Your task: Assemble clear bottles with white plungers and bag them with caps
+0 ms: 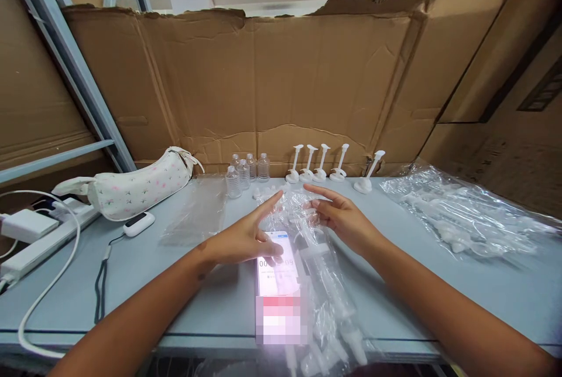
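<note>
My left hand (248,240) hovers above a phone (278,277) with a lit timer screen; its index finger is stretched out and it holds nothing. I cannot tell whether its thumb touches the screen. Opposite it, my right hand (345,219) points its index finger inward, the other fingers loosely bent and nothing visibly gripped. Beneath and between the hands lies a clear plastic bag (327,274) of white plastic parts, reaching the table's front edge. Just beyond stand several small clear bottles (243,176) and several white pieces (319,173) with round bases and slanted stems.
A flat clear bag (195,213) lies left of the bottles. Farther left are a patterned cloth pouch (140,187), a small white device (139,224) with a strap, and a power strip (48,242) with cables. Another filled plastic bag (461,213) lies right. Cardboard (281,84) walls the back.
</note>
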Motion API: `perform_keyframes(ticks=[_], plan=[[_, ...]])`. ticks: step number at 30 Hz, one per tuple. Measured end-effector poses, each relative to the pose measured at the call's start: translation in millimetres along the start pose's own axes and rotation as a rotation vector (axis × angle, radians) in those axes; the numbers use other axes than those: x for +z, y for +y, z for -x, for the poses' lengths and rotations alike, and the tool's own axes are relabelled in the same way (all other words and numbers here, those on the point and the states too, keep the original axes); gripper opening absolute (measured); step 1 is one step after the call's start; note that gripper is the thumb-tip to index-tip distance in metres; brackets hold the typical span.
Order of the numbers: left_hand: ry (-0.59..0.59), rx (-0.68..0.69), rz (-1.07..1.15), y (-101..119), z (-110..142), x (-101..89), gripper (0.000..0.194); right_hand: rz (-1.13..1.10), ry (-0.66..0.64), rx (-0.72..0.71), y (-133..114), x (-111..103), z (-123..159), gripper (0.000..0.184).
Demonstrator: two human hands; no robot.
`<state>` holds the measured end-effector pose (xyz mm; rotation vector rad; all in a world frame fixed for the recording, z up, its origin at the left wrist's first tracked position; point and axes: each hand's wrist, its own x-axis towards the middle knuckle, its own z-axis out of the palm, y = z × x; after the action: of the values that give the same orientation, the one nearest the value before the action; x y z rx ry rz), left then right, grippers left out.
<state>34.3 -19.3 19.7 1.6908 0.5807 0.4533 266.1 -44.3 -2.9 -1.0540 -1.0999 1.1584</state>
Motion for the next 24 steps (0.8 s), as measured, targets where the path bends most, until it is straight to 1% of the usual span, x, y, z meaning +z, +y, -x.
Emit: perform_keyframes(ticks=[4,6,8,12,14,16,18,21,22,23,24], plan=[[-0.037,-0.051,-0.129,-2,0,-4.0,0.072,0.001,-0.016,-0.012,2,-5,-3,0.023],[-0.048,-0.084,-0.155,-3,0,-5.5,0.07,-0.004,-0.026,-0.003,2,-6,-4,0.019],[-0.051,-0.083,-0.134,-3,0,-6.7,0.072,-0.027,-0.039,-0.004,2,-7,-5,0.02],[-0.05,-0.024,-0.069,-3,0,-7.0,0.071,-0.065,-0.031,-0.025,0,-7,-4,0.026],[-0.01,0.034,-0.045,-4,0,-5.7,0.067,-0.037,-0.008,-0.028,0,-7,-4,0.025],[0.059,0.082,-0.033,-5,-1,-3.8,0.066,-0.002,0.007,-0.029,1,-8,-5,0.022],[0.126,0.101,-0.013,-6,-1,-1.7,0.075,0.016,0.007,-0.036,3,-10,-6,0.023],[0.207,0.105,0.051,-5,0,0.3,0.1,0.02,0.017,-0.051,6,-12,-8,0.024],[0.218,0.105,0.067,-5,0,0.6,0.104,0.021,0.02,-0.051,6,-13,-8,0.023],[0.217,0.105,0.072,-4,0,0.8,0.105,0.022,0.019,-0.05,6,-12,-8,0.023],[0.202,0.105,0.063,-4,0,1.0,0.101,0.022,0.013,-0.05,6,-12,-7,0.022]])
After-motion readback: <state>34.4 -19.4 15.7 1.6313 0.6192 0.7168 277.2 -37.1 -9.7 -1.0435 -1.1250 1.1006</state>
